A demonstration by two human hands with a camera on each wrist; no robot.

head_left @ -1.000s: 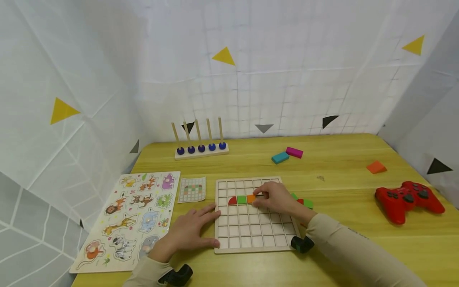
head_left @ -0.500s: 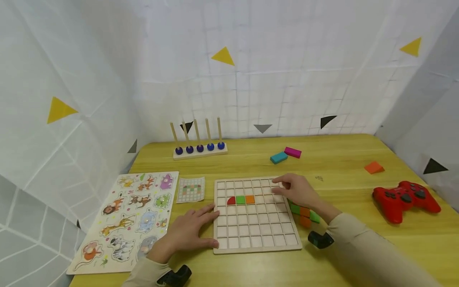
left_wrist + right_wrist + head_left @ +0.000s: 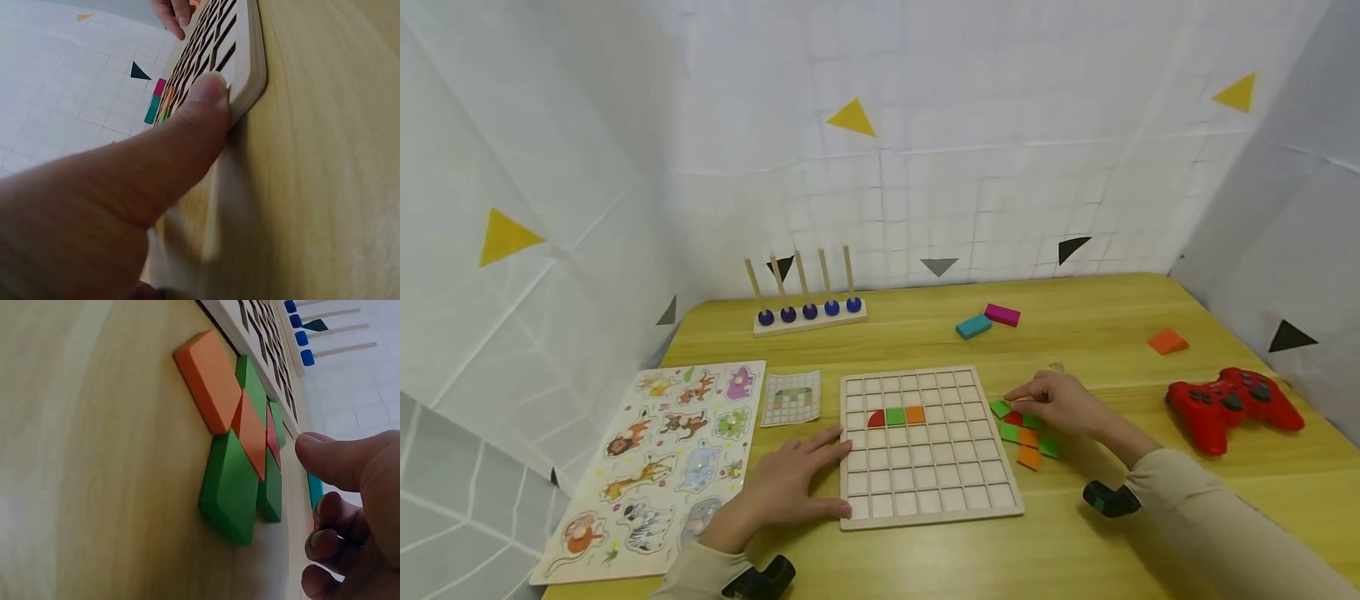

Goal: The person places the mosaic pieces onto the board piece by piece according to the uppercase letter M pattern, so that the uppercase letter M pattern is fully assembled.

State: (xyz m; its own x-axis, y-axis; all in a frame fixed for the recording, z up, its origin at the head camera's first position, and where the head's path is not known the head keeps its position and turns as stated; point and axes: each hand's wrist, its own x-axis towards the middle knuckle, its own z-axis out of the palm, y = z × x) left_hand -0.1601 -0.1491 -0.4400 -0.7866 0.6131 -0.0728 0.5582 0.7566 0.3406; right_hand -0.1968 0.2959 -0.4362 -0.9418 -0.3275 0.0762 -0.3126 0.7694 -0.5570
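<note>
Left hand [image 3: 790,487], fingers spread flat, steadies the square wooden grid board [image 3: 925,508] at lower centre; right hand [image 3: 1060,404], fingers loosely curled and holding nothing, touches the green and orange flat tiles [image 3: 1026,433] beside it.

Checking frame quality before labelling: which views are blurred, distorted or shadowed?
Head view: evenly lit, sharp, wide-angle bending at the edges. Left wrist view: the left hand's thumb fills the frame, soft, shadowing the grid board. Right wrist view: tiles sharp, right hand blurred.
</note>
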